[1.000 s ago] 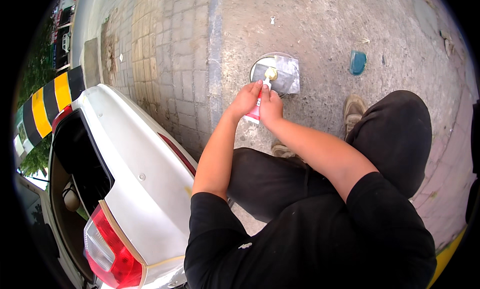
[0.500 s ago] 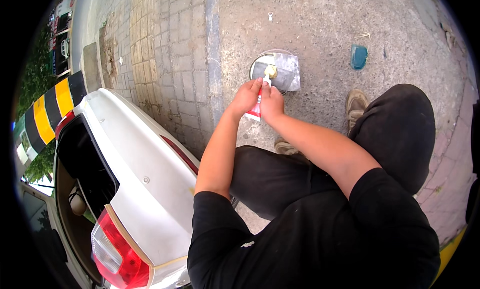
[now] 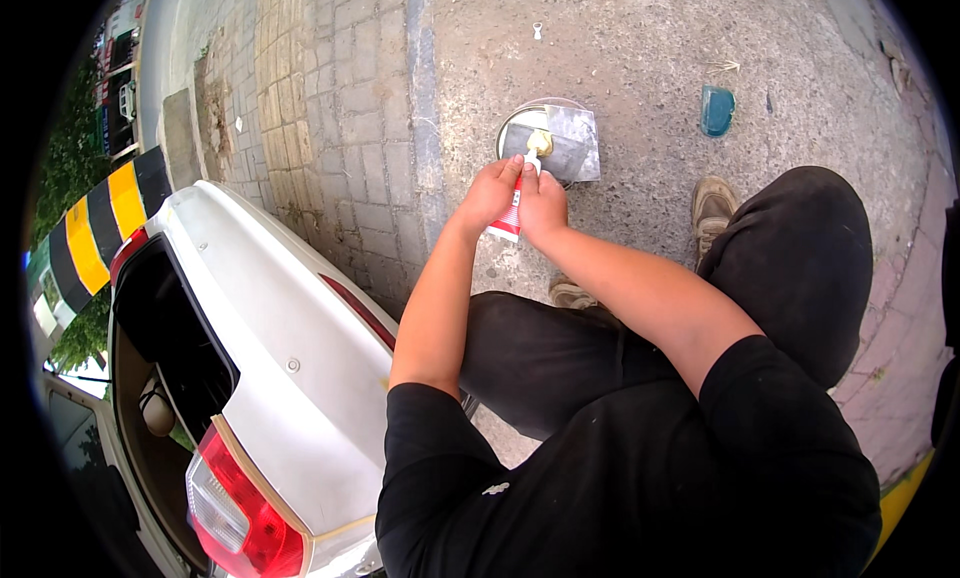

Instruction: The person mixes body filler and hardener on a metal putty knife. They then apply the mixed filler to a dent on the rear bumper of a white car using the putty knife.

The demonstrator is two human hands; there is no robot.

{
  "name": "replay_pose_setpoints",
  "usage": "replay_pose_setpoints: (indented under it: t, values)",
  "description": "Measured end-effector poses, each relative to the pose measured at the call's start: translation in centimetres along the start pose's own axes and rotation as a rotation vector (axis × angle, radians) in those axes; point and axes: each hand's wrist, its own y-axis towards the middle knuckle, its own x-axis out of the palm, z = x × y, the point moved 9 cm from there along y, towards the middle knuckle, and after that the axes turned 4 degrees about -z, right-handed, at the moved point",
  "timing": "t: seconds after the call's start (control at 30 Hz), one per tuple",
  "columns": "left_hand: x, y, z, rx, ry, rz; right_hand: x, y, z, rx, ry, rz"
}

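Observation:
Both hands are closed on a red-and-white squeeze tube (image 3: pixel 507 221), my left hand (image 3: pixel 490 196) on its left side and my right hand (image 3: pixel 543 208) on its right, thumbs near the neck. The tube's white nozzle (image 3: pixel 532 161) points away from me at a mound of pale yellow paste (image 3: pixel 540 142). Whether the tip touches the paste is too small to tell. Under the paste lies a flat grey sheet (image 3: pixel 580 158), set on top of a round can (image 3: pixel 503 128). My fingers cover much of the tube.
To my left stands a white car (image 3: pixel 300 308) with an open rear and masking tape beside its red tail light (image 3: pixel 250 498). A blue-green block (image 3: pixel 716 112) and a small pale object (image 3: pixel 538 31) lie on the concrete. My shoe (image 3: pixel 714 206) rests right of the can.
My hands keep their hold on the tube over the grey sheet. The view has shifted very slightly; nothing else has visibly moved.

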Motion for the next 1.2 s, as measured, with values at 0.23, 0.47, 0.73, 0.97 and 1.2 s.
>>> replay_pose_setpoints:
  t: [0.23, 0.47, 0.73, 0.97, 1.2]
  values:
    - [0.1, -0.2, 0.4, 0.002, -0.021, -0.009, 0.1, 0.0, 0.1, -0.014, 0.015, 0.018]
    - [0.3, -0.6, 0.9, -0.003, -0.007, -0.027, 0.0, -0.1, 0.1, -0.05, -0.014, 0.055]
    - [0.3, -0.8, 1.2, -0.006, 0.04, -0.016, -0.1, -0.3, 0.3, -0.037, -0.002, 0.061]
    - [0.1, -1.1, 0.9, -0.019, 0.041, -0.003, 0.0, -0.6, 0.1, -0.02, -0.008, 0.029]
    - [-0.3, -1.2, 0.9, -0.024, 0.112, 0.029, 0.2, -0.6, 0.2, 0.019, 0.008, -0.025]
